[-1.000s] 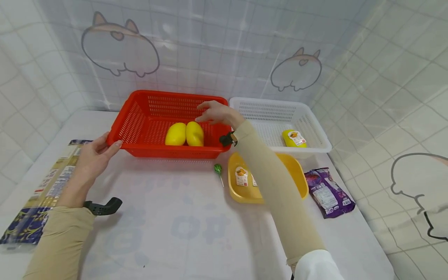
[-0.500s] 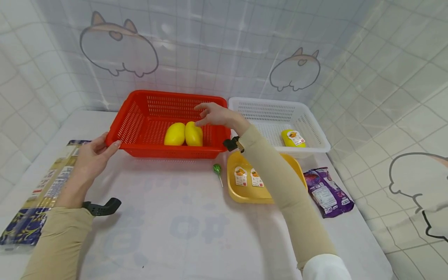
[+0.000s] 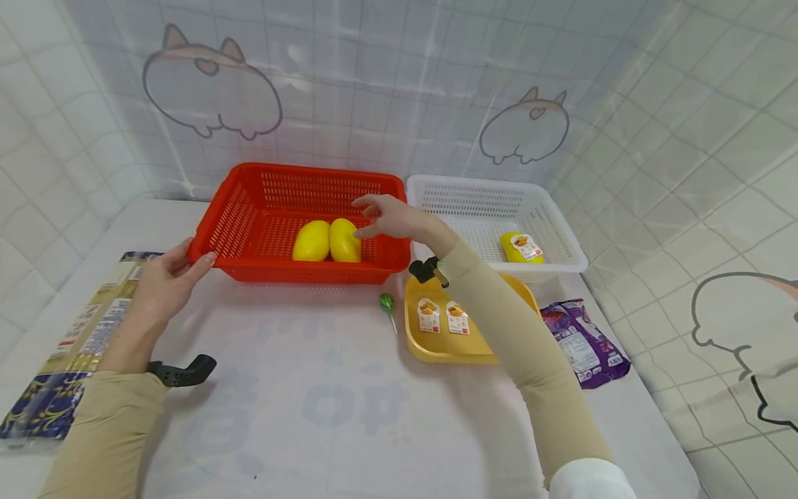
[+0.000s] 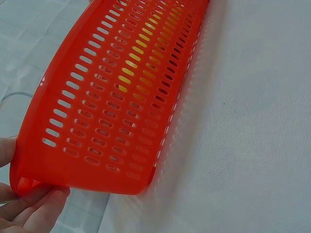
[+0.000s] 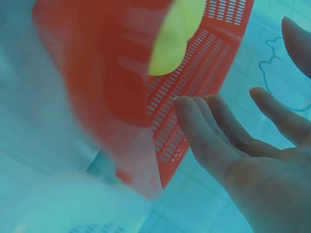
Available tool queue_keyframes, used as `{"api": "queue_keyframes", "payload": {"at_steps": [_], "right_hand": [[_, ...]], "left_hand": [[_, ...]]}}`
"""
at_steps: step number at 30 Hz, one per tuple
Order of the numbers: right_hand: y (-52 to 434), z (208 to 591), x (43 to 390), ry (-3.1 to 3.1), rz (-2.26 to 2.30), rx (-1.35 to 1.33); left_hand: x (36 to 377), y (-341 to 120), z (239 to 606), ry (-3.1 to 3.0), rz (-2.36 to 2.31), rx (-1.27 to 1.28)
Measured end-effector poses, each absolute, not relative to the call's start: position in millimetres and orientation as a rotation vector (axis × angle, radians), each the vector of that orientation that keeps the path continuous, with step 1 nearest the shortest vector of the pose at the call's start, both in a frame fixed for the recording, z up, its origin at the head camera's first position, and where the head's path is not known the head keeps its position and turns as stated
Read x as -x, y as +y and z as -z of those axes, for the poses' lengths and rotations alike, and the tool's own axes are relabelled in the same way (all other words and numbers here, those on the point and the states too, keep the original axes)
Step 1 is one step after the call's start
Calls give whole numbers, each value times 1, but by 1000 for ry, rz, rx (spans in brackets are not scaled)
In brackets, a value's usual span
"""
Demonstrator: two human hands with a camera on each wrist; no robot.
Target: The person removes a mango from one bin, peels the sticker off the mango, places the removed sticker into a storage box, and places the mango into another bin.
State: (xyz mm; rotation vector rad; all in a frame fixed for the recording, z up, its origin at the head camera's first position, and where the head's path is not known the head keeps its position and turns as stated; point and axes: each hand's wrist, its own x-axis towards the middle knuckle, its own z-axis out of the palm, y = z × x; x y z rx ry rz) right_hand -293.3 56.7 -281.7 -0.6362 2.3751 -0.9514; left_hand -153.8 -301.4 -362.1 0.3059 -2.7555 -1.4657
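Note:
My left hand [image 3: 168, 284] grips the front left corner of a red plastic basket [image 3: 305, 272]. In the left wrist view the thumb and fingers [image 4: 46, 211] pinch the rim of its perforated wall. Two smooth yellow mangoes [image 3: 312, 241] lie side by side on the basket floor. Over the basket's right end hangs my right hand [image 3: 395, 216], fingers spread and holding nothing. Its thumb tip appears close to the right mango in the head view; contact cannot be told. The right wrist view shows the extended fingers [image 5: 194, 128] with no object between them.
To the right stands a white basket [image 3: 564, 229] with a stickered yellow item [image 3: 522, 247]. Before it sits a yellow tray [image 3: 442, 353] holding two mango-picture stickers. A green lollipop [image 3: 387, 302], a purple snack bag [image 3: 589, 343] and a gold-blue package [image 3: 81, 346] lie on the table.
My right hand has drawn slightly to the right and toward me over the red basket, uncovering the second sticker in the tray. The left hand keeps its grip on the corner.

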Motion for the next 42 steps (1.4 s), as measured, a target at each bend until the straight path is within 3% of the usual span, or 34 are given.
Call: {"api": "queue_keyframes", "payload": {"at_steps": [14,42], "right_hand": [[84,278,277,2473,859,648],[153,275,277,2404,958,742]], "left_hand": [[155,-303,365,-2759,1456,-296],[154,-301,364,-2770,1460,-311]]}}
